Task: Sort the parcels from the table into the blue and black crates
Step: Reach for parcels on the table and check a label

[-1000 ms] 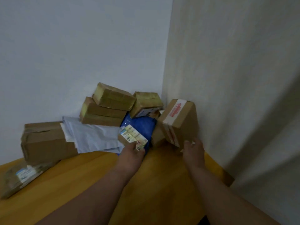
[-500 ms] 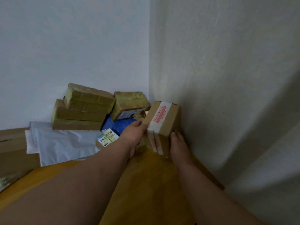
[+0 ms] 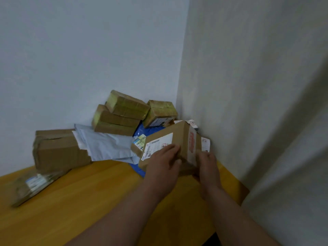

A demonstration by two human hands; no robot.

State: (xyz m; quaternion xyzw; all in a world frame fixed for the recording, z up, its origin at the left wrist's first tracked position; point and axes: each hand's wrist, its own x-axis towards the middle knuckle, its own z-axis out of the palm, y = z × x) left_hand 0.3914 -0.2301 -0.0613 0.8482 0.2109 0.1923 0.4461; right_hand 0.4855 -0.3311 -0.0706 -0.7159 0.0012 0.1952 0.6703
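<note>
A brown cardboard parcel [image 3: 179,137] with a white label and red-printed tape is tilted above the yellow wooden table [image 3: 85,197], near the corner of the walls. My left hand [image 3: 162,165] grips its near left face, fingers curled over the label. My right hand [image 3: 206,166] holds its right taped end. Behind lie a blue mailer bag [image 3: 142,131], a small labelled box [image 3: 138,145] and a white carton [image 3: 205,143]. No crate is in view.
Three tape-wrapped boxes [image 3: 122,114] are stacked against the back wall. A grey mailer bag [image 3: 106,144] lies beside a larger brown box [image 3: 58,150]. A flat parcel [image 3: 33,185] rests at the left. The right wall [image 3: 248,103] stands close.
The parcel has been lifted from the pile and turned, so its white label now faces me. Both hands moved toward me with it.
</note>
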